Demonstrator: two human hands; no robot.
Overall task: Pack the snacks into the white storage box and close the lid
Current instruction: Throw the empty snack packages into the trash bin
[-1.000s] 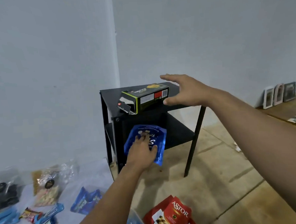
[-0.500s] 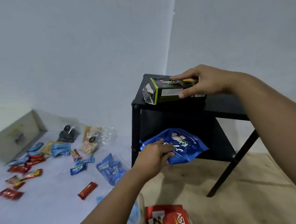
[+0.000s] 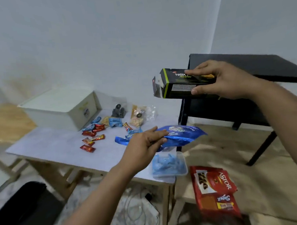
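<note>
Two snacks are in hand: the right hand (image 3: 223,79) clamps a black carton (image 3: 179,85) marked "Nex… Nastar", one end flap open, held up in front of the black side stand (image 3: 255,63), while the left hand (image 3: 142,145) pinches a blue pouch (image 3: 183,134) over the table's (image 3: 48,147) right edge. Little looks packed: the white box (image 3: 61,108) sits far left, contents unseen, with small sweets (image 3: 93,132) loose beside it. A tub (image 3: 169,164) of blue wrappers and a red "Astor" pack (image 3: 215,182) wait near right.

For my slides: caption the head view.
Right hand holds a black snack box, left hand a blue pouch.
</note>
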